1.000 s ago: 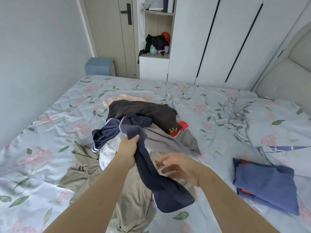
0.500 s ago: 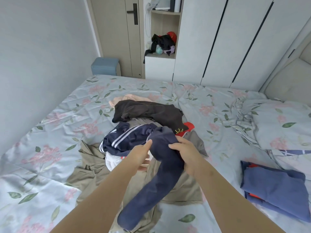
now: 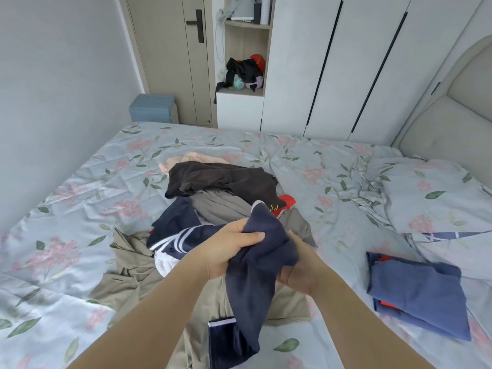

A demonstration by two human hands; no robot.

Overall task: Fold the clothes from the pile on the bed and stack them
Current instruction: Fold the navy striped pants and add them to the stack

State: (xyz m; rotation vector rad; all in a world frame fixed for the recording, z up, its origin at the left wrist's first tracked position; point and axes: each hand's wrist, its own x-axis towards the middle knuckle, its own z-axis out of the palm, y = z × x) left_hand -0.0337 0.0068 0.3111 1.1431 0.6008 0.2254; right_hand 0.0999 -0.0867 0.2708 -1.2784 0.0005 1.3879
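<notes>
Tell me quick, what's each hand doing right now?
Left hand: closed on the navy garment.
Right hand: closed on the same navy garment.

1. Both hands, left hand (image 3: 226,251) and right hand (image 3: 300,267), are closed on a navy garment (image 3: 255,283) above the bed (image 3: 332,182).
2. Just beyond and left of the grip, passage is blocked by the pile of clothes (image 3: 221,187).
3. Bare sheet is left open to the right of the grip, bounded further right by the folded blue garment (image 3: 418,291).
4. Far right is taken by a pillow (image 3: 436,193).
</notes>
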